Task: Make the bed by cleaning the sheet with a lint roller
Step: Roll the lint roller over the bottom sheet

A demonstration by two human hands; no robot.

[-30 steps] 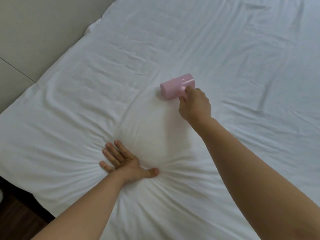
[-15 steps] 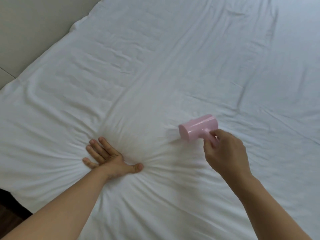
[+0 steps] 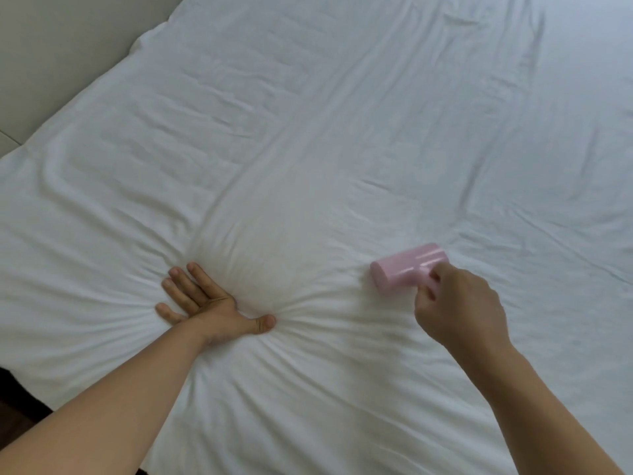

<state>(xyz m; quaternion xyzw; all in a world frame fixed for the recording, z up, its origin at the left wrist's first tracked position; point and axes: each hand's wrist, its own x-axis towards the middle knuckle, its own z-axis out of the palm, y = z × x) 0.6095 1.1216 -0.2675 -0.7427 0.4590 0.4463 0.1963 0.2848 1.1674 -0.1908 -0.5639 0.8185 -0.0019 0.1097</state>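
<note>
Since the earlier frames, the pink lint roller has come back across the white sheet toward the person and to the right; a second ago it lay farther up the bed, above and right of the left hand, and now it sits well to the right of that hand at about the same height in the view.

On the far left, a pale wall borders the upper edge of the bed, and a dark strip of floor shows at the lower left corner. The left hand stays pressed flat on the sheet as before, fingers straight and spread, thumb stretched out to the right, holding nothing. Creases fan out from under its palm in every direction, and the cloth just beyond the fingertips lies smooth and slightly sunken.

Moving right, a long fold runs up the middle of the sheet from near the left hand toward the top of the view. The roller's drum rests on the sheet with its flat end facing left. The right hand grips the roller's short handle, fingers curled round it and the knuckles toward the camera; most of the handle is hidden inside the fist. Further right the sheet carries shallow wrinkles.
</note>
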